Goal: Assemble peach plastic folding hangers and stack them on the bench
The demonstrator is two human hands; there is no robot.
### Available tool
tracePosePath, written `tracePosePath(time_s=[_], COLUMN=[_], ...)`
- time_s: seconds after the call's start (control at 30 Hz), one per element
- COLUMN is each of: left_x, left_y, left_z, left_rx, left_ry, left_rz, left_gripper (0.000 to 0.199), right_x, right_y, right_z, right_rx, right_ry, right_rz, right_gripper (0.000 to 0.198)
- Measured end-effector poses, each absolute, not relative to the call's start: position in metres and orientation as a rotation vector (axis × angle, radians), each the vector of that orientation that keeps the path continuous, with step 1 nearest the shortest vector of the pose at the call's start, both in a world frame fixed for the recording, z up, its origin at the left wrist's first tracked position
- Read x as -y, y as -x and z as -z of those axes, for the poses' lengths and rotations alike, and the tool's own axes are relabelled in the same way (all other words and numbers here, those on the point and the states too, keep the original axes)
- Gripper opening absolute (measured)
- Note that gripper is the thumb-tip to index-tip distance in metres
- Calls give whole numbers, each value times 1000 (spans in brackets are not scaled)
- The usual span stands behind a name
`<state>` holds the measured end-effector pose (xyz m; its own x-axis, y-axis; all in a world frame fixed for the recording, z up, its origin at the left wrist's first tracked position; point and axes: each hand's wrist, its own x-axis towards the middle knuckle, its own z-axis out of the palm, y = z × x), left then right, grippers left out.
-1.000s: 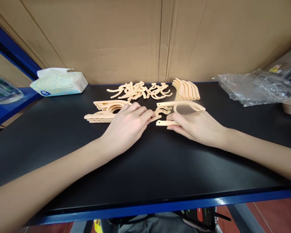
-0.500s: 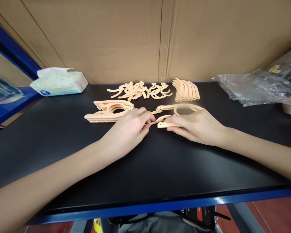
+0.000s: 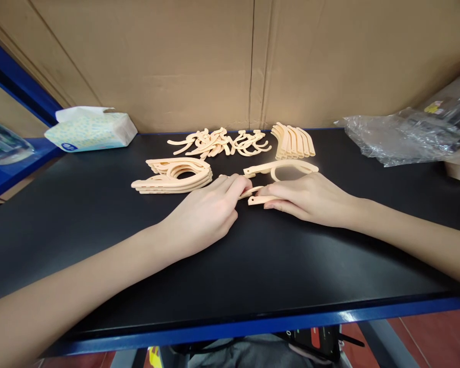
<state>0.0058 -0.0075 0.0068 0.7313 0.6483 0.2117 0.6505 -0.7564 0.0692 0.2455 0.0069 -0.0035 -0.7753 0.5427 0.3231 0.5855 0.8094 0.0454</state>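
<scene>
Near the middle of the black table, my left hand (image 3: pixel 207 212) is closed, its fingertips pinching a beige curved hook piece (image 3: pixel 250 192) that they partly hide. Facing it, my right hand (image 3: pixel 310 199) grips a beige plastic folding hanger (image 3: pixel 281 166). One hanger arm rises behind the right hand, and the other arm's end, with a small hole, sticks out between its thumb and fingers. The hook's tip meets the hanger between the two hands; whether they are joined is hidden. Just left of my left hand lies a stack of folded hangers (image 3: pixel 171 176).
Loose beige hooks (image 3: pixel 212 143) lie heaped at the back, with a row of hanger arms (image 3: pixel 293 142) to their right. A tissue pack (image 3: pixel 92 130) stands back left, a clear plastic bag (image 3: pixel 391 138) back right. Cardboard (image 3: pixel 176 61) walls the rear; a blue edge (image 3: pixel 230 332) fronts the table.
My left hand has shifted slightly right, closer to my right hand, covering more of the hook piece. The hanger's rear arm sits slightly further left and higher. My right hand keeps its grip.
</scene>
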Motion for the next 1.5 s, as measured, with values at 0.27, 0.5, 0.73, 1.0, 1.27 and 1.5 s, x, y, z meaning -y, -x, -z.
tracePosePath(time_s=[0.27, 0.5, 0.73, 1.0, 1.27, 1.5], left_x=[3, 2, 5, 7, 6, 6], left_y=[-7, -6, -8, -12, -9, -8], left_z=[-8, -10, -14, -16, -13, -14], left_rx=[1115, 1207, 1334, 1457, 1317, 1294], left_ry=[2954, 2949, 2866, 2880, 2998, 3082], left_rz=[418, 414, 233, 310, 401, 355], left_gripper=[13, 13, 8, 23, 24, 17], right_x=[-4, -4, -5, -3, -2, -3], right_y=[-244, -245, -245, -243, -241, -240], right_z=[4, 5, 7, 7, 5, 7], right_rx=[2779, 2750, 2651, 2564, 2569, 2564], right_ry=[776, 783, 808, 830, 795, 773], right_rz=[346, 336, 357, 278, 360, 377], right_gripper=[33, 36, 37, 31, 29, 30])
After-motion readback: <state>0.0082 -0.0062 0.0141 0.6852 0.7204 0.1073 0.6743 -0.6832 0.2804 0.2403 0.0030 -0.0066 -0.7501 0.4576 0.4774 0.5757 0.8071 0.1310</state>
